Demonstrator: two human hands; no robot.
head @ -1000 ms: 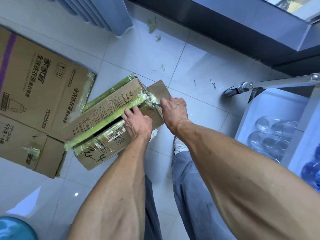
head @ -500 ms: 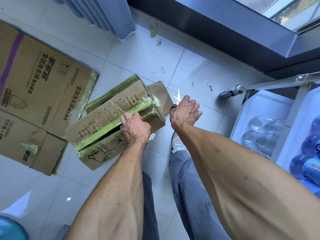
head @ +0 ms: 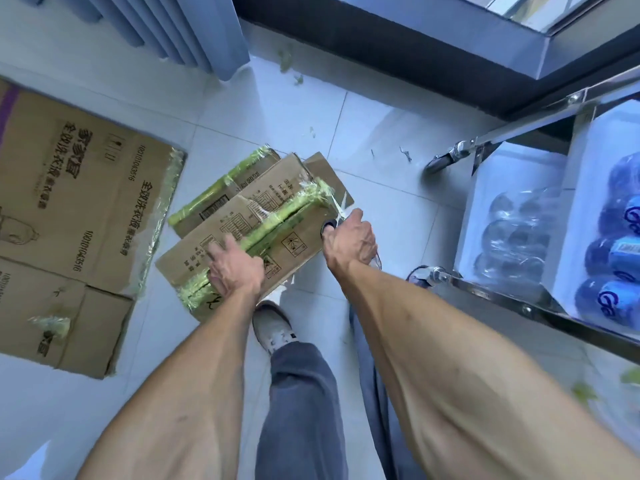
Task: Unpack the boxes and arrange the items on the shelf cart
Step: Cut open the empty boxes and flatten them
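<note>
**Cutting the tape on a box, with lots of unpacking left**

Standing on the white tile floor [head: 270, 109], a person is looking down at the work. The big flat box [head: 79, 209] is lying on the left, with torn green tape at its edge, so I think it is already emptied. The shelf cart [head: 519, 292] is sitting on the right, near the person's leg. Bottles [head: 620, 251] in blue and clear plastic are already lying on its shelves, so part of the job looks done.

The small box [head: 249, 230] is sitting on the floor between the flat box and the cart, just in front of the shoes. Green tape [head: 277, 220] is running down its top seam. The flaps are not yet lifted up, and I cannot see what is inside.

The left hand [head: 232, 268] is pressing down on the box top with its fingers spread out flat. The right hand [head: 349, 237] is curled tight around the dark handle of the scissors [head: 337, 216] at the far right corner of the box. The blades are blurry.

I think the box needs opening next, and then its things need a place on the cart.
</note>
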